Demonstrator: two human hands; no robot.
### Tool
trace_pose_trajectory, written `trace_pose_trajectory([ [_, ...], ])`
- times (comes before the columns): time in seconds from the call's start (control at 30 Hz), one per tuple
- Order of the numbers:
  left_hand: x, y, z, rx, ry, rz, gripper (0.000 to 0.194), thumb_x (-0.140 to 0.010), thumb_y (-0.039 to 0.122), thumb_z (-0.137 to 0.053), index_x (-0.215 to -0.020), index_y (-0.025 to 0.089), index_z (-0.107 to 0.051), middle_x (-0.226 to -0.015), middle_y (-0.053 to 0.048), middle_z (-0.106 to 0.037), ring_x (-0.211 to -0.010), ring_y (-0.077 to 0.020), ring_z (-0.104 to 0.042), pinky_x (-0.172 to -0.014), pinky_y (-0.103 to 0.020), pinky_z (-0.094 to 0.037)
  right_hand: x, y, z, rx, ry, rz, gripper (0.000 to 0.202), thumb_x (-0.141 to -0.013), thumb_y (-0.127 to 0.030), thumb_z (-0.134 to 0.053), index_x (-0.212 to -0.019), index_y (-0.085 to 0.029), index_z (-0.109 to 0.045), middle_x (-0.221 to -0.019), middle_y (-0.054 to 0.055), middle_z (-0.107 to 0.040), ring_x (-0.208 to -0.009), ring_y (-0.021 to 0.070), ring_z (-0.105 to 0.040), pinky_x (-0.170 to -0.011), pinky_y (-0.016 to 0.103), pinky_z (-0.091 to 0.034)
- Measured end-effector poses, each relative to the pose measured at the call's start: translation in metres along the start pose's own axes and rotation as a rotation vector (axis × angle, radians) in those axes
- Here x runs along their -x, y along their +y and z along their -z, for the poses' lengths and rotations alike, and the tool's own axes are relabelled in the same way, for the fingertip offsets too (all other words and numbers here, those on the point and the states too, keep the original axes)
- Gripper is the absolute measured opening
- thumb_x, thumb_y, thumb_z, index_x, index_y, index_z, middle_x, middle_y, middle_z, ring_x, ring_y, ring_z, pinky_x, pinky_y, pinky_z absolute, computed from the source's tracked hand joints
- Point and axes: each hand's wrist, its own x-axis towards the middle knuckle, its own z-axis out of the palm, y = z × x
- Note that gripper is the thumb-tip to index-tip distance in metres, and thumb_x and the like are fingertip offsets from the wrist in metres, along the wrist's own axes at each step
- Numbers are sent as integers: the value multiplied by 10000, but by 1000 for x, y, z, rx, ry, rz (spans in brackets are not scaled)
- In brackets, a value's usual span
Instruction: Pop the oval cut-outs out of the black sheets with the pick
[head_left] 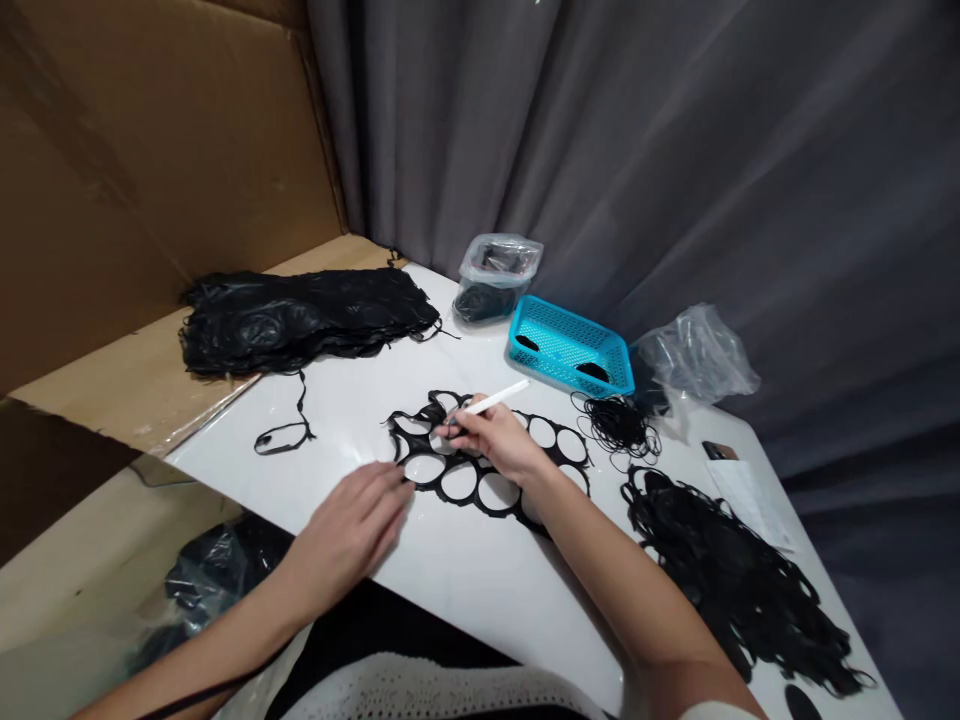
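A thin black sheet with round holes [466,503] lies on the white table. My left hand [358,520] rests flat at its near left edge, fingers stretched out and touching the rim of a hole. Above the sheet, my right hand [502,440] grips a slim white pen-shaped tool [499,396], its tip pointing down and left at the black material. That tip is partly hidden by my fingers, so its kind is unclear. A crumpled flap of black material sits right by the tip.
A stack of black sheets [307,315] lies at the back left. Behind stand a clear bag [499,280] and a blue basket [622,372] with black discs. To the right are thin black rings [619,428] and a heap of black cut-out scraps [742,575]. Cardboard [165,150] borders the left.
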Motion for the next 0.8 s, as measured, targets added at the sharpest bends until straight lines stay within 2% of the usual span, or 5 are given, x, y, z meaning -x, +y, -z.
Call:
trace_pose_trajectory([
  [0.1, 5, 13, -9, 5, -33, -64, 289, -1005, 189, -507, -1274, 166, -611, -1226, -111, -676, -1209, -271, -595, -1046, -441, -489, 18, 16, -11, 149, -96, 19, 302, -807, -392, -745, -791, -202, -510, -915, 32, -703, -841, 164, -699, -792, 311, -554],
  [0.27, 10, 16, -18, -35, -57, 4, 332, -1013, 249, -474, -1310, 171, -601, -1258, -129, -659, -1211, -290, -596, -1062, -468, -462, 35, 27, -18, 656, -184, 172, 87, -905, -246, -599, -832, -201, -587, -993, 30, -706, -926, 180, -655, -844, 320, -493],
  [0.53, 8, 18, -18, -81, -63, -6, 357, -1003, 224, -478, -1334, 146, -587, -1221, -127, -676, -1196, -290, -602, -1083, -479, -418, 33, 33, -18, 854, -161, 338, 106, -933, -211, -557, -838, -216, -601, -965, 25, -684, -947, 185, -630, -901, 332, -453],
  [0.67, 8, 19, -21, -91, -43, 4, 349, -1012, 218, -442, -1313, 159, -609, -1198, -121, -686, -1191, -281, -601, -1089, -474, -414, 37, 39, -18, 939, -167, 406, 115, -950, -226, -541, -864, -231, -617, -962, 42, -677, -931, 206, -628, -871, 347, -485],
  [0.8, 6, 20, -21, -63, -36, 6, 348, -1010, 200, -434, -1305, 155, -613, -1159, -121, -688, -1175, -283, -600, -1081, -475, -421, 41, 43, -21, 1140, -275, 538, 157, -931, -204, -517, -915, -280, -653, -1005, 83, -674, -986, 279, -600, -865, 416, -512],
])
